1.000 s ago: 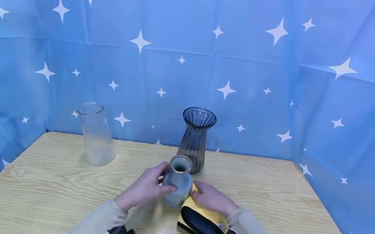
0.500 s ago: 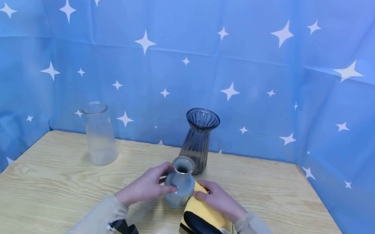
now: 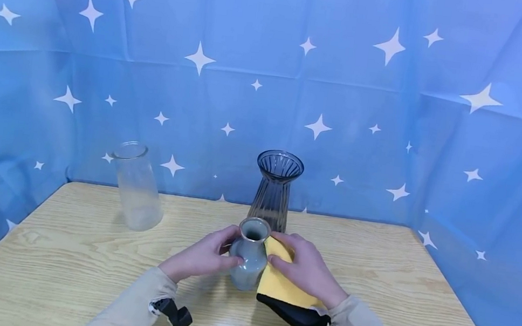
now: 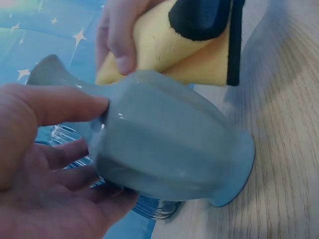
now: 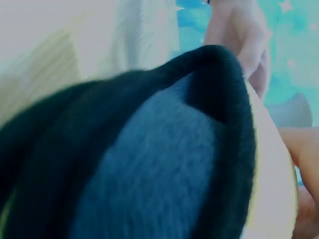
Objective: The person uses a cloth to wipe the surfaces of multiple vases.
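Observation:
A grey-blue ceramic vase (image 3: 245, 275) with a narrow neck and flared rim stands on the table in front of me. My left hand (image 3: 200, 258) grips its left side, thumb on the front of the body. On the vase's other side, my right hand (image 3: 306, 269) holds a folded yellow cloth (image 3: 281, 288) with black edging. In the left wrist view the cloth (image 4: 154, 45) touches the upper body near the neck. Its grey underside and dark border fill much of the right wrist view, where the vase's neck (image 5: 294, 112) shows only partly.
Right behind the ceramic vase stands a dark ribbed glass vase (image 3: 272, 197), its base hidden. A clear, frosted glass vase (image 3: 137, 196) is at the back left of the wooden table (image 3: 58, 263). A blue star-patterned curtain (image 3: 257, 37) surrounds the table's back and sides.
My right hand has slid up the vase's right side toward the neck, pulling the cloth along. The cloth's fold now lies flatter. My left hand keeps its grip, and the vase stays in place.

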Motion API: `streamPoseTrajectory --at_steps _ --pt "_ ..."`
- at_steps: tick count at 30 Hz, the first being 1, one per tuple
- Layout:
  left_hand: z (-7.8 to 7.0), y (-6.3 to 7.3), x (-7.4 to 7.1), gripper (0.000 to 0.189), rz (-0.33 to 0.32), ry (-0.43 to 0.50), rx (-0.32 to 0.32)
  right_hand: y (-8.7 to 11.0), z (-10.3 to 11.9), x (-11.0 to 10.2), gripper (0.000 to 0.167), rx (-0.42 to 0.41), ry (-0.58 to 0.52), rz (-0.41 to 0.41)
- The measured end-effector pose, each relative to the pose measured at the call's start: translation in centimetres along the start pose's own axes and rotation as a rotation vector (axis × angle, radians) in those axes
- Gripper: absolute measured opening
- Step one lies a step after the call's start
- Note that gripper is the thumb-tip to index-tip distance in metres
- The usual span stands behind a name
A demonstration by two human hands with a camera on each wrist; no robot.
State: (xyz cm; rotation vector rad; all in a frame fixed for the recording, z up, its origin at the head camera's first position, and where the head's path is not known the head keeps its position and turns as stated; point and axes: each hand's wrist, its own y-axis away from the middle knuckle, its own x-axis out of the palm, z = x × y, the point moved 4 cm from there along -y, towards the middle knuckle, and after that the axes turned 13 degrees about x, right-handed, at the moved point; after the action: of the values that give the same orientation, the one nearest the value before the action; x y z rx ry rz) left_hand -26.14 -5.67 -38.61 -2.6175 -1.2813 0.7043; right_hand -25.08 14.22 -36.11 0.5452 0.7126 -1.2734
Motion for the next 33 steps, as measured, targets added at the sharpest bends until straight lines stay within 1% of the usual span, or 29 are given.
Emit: streamPoseTrajectory --at_steps 3,5,7,9,11,13,15,17,19,20,23,25,28,30,33 --pt "0.3 -0.1 -0.2 0.043 0.011 0.019 0.007 -0.1 1.2 -0.3 0.044 -0.070 0.049 -0.009" --pt "0.4 0.0 -0.3 0.044 0.013 0.029 0.007 -0.1 1.7 -0.5 0.042 -0.090 0.040 0.006" --pt "0.6 0.0 -0.3 0.046 0.011 0.027 0.005 -0.2 1.9 -0.6 0.042 -0.082 0.004 0.033" --pt "0.7 0.2 -0.3 0.048 -0.002 0.003 0.002 -0.3 1.8 -0.7 0.043 -0.047 -0.048 0.058" --pt "0.4 0.4 -0.4 0.050 -0.028 -0.051 0.007 -0.4 1.7 -0.8 0.044 -0.009 -0.112 0.083" --pt "0.0 0.7 -0.3 0.052 -0.076 -0.129 0.007 -0.4 1.5 -0.8 0.044 0.019 -0.158 0.098" --pt "-0.8 1.1 -0.2 0.052 -0.133 -0.200 0.001 -0.5 1.3 -0.9 0.045 0.040 -0.210 0.116" --pt "-1.5 1.5 0.0 0.051 -0.173 -0.252 -0.019 -0.5 1.1 -1.0 0.047 0.053 -0.244 0.127" --pt "-2.1 1.8 0.5 0.051 -0.184 -0.278 -0.043 -0.6 0.8 -1.0 0.048 0.063 -0.265 0.130" --pt "-2.3 1.9 0.7 0.051 -0.181 -0.285 -0.044 -0.7 0.7 -1.1 0.048 0.067 -0.271 0.126" --pt "-2.6 1.9 1.5 0.052 -0.156 -0.287 -0.045 -1.1 0.3 -0.9 0.046 0.050 -0.261 0.101" --pt "-2.7 1.8 1.8 0.052 -0.155 -0.286 -0.025 -1.3 0.1 -0.6 0.043 0.034 -0.244 0.083" --pt "-2.5 1.6 1.9 0.050 -0.174 -0.294 -0.009 -1.4 0.1 0.0 0.039 -0.023 -0.199 0.050" --pt "-2.3 1.4 1.8 0.049 -0.189 -0.322 0.004 -1.3 0.1 0.4 0.037 -0.054 -0.164 0.031" --pt "-2.2 1.1 1.6 0.047 -0.202 -0.366 0.002 -1.0 0.2 0.8 0.037 -0.095 -0.123 0.009"
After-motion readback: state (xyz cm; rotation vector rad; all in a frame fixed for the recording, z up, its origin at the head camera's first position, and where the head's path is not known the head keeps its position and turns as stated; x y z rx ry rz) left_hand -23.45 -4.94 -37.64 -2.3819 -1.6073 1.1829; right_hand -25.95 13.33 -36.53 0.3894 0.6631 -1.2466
